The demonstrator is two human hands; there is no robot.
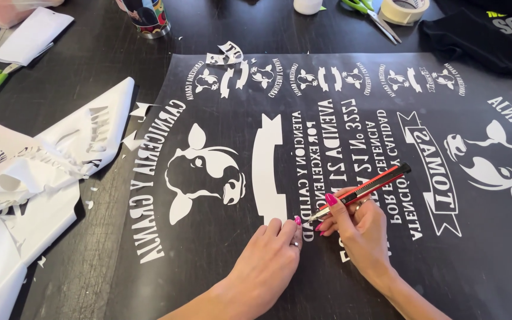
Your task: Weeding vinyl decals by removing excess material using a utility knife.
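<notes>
Lower centre of frame: red utility knife (pixel 364 191) pinched closed in right hand (pixel 360 234), tip at white lettering on black vinyl sheet (pixel 327 148). Left hand (pixel 271 252) laid flat, holding nothing. Blade apparently short; shallow, steady picking is advised.

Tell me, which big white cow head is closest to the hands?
The left one, beside the long white banner shape. It sits just above the left hand. The other big cow head lies far off by the sheet's right edge.
</notes>
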